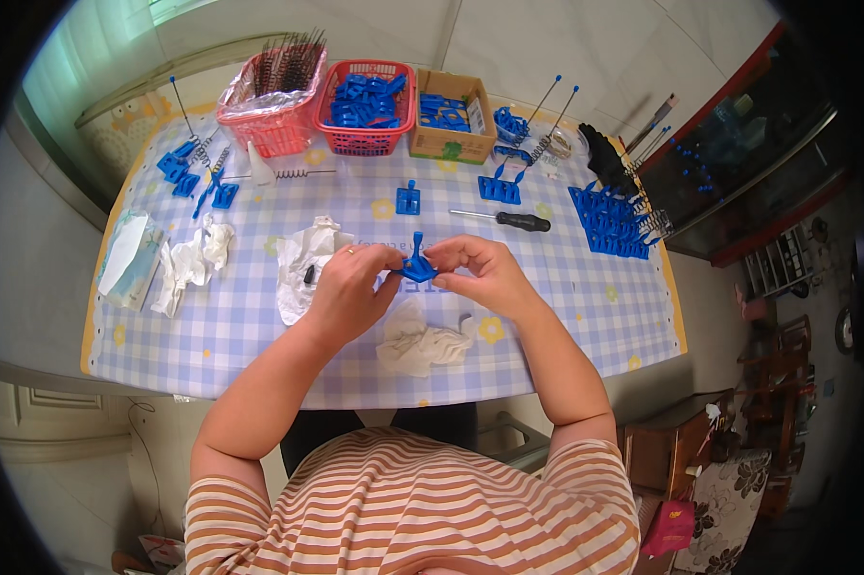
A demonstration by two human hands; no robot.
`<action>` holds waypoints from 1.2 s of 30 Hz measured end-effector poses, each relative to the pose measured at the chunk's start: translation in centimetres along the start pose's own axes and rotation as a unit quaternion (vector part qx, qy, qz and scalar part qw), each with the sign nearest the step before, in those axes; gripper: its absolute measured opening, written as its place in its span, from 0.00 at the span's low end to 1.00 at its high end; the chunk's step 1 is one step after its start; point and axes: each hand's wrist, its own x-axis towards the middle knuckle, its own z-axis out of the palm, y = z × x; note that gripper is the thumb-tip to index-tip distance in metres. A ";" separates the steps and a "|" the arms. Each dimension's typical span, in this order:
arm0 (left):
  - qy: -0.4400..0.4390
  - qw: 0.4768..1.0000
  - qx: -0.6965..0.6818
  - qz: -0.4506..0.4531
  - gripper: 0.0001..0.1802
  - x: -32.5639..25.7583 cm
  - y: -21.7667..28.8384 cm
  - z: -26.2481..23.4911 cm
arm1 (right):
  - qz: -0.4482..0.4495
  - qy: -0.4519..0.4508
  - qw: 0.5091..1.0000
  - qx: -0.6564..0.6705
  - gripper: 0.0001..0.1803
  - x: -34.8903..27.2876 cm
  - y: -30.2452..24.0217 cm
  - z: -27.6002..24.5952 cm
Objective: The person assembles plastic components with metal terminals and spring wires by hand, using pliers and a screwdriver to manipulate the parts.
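Between my two hands, above the middle of the table, is a small blue plastic part point(418, 267) with a flat base and an upright stem. My left hand point(348, 290) pinches its left side with thumb and fingertips. On the other side, my right hand point(486, 274) grips the right edge of the base. A similar blue part lies just beyond, on the checked cloth. Beyond my right hand rests a screwdriver point(504, 219) with a black handle. Crumpled white tissue point(424, 345) lies close below my hands, and another crumpled tissue point(302, 247) is beside my left hand.
Along the back stand a red basket of dark springs point(276, 129), a red basket of blue parts point(363, 142) and a cardboard box point(441, 146). Assembled blue pieces point(609, 222) crowd the right edge. At left are a tissue pack point(127, 259) and blue pieces with springs point(178, 165).
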 end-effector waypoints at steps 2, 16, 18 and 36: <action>-0.010 1.000 -0.013 -0.025 0.11 0.0 0.2 -0.1 | -0.009 0.001 1.000 -0.006 0.20 0.0 0.0 0.0; -0.049 0.979 -0.099 -0.173 0.13 -0.2 0.5 -0.1 | -0.206 0.091 0.950 -0.218 0.13 -0.2 -0.6 1.3; -0.053 0.980 -0.092 -0.169 0.14 -0.1 0.5 -0.1 | -0.304 0.100 0.894 -0.314 0.12 -0.2 -0.9 1.6; -0.098 0.808 -0.505 -0.288 0.07 -0.2 -0.7 0.0 | -0.229 0.085 0.955 -0.167 0.14 -0.6 -1.3 1.4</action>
